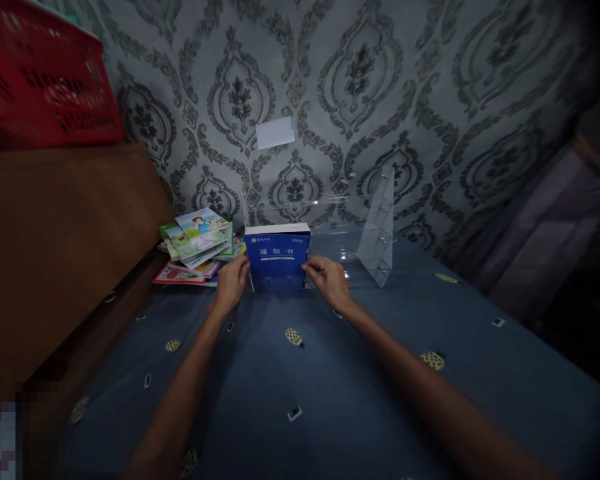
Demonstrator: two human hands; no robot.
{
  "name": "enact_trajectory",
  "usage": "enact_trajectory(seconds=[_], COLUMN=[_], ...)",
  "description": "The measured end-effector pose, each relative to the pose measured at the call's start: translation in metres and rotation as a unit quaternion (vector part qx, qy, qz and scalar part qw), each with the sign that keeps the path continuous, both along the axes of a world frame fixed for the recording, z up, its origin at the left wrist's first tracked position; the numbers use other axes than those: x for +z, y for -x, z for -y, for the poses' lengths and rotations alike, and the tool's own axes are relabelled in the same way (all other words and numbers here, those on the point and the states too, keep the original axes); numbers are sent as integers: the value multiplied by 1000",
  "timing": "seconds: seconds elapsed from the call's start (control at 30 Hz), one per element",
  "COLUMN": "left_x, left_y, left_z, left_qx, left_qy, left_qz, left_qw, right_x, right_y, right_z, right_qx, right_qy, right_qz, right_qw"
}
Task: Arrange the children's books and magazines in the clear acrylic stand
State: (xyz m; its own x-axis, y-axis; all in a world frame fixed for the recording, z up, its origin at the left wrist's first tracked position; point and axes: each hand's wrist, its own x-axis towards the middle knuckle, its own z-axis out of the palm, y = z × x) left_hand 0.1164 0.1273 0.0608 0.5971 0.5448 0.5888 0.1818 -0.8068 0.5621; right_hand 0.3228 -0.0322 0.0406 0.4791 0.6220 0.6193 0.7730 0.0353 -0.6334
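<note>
And here's the blue book (277,267), upright at the left end of the clear rack (379,233) — cover outward, "2022" in its upper corner. Left hand (233,280) pinches one side edge, right hand (330,277) pinches the other, thumbs and fingers closed on it. One thick volume or several together? Hard to say in this dim light. Just left, a loose pile of colourful booklets (200,237); underneath it all, a dark blue cloth (260,387) dotted with pineapples. Farther left, a red basket (93,73) tops brown furniture (70,233) — patterned wall (360,67) behind.
</note>
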Motion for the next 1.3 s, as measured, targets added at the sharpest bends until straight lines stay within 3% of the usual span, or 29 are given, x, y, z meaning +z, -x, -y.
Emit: enact_trajectory(seconds=[0.57, 1.1, 1.3], left_x=[-2, 5, 0], left_y=[-1, 0, -3], left_z=[3, 7, 7], left_qx=[35, 83, 83], left_qy=[-33, -34, -13], left_qz=[-12, -93, -71], left_qw=[999, 992, 994], right_x=[2, -9, -15], right_y=[-3, -1, -2], right_z=[-1, 0, -1], right_qx=[15, -34, -62], right_qy=[17, 34, -11], right_qz=[8, 8, -16], right_qw=[1000, 999, 998])
